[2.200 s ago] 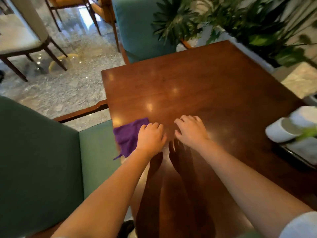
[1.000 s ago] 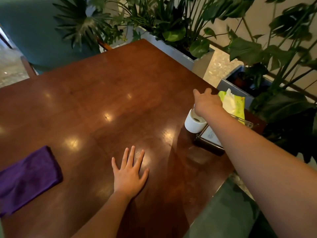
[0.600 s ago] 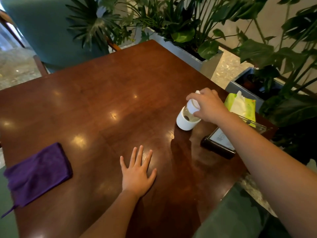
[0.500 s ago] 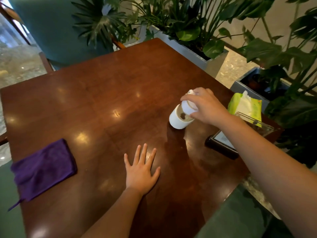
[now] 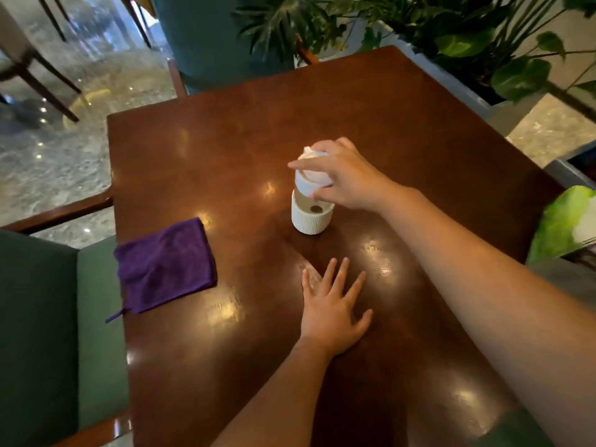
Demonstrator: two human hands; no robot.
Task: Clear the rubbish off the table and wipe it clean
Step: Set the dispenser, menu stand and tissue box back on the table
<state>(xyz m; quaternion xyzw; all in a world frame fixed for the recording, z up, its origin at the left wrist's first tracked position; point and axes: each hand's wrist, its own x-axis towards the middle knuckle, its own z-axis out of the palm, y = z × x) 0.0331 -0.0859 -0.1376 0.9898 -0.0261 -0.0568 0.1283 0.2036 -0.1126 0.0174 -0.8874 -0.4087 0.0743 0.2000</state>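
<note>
A white ribbed paper cup stands upright near the middle of the dark wooden table, with a brown residue inside. My right hand is closed on a second white cup with a crumpled white tissue in it, held just above and partly over the ribbed cup. My left hand lies flat on the table with fingers spread, nearer to me than the cups. A folded purple cloth lies at the table's left edge, apart from both hands.
A green wet-wipes pack sits at the right edge. Planters with large leafy plants line the far right. A green upholstered chair stands at the left and another teal chair at the far side. Marble floor lies beyond.
My right hand reached to the right edge, took the white cups and brought them to the middle of the table, lifting the upper cup. My left hand stayed flat; the view swung left.
</note>
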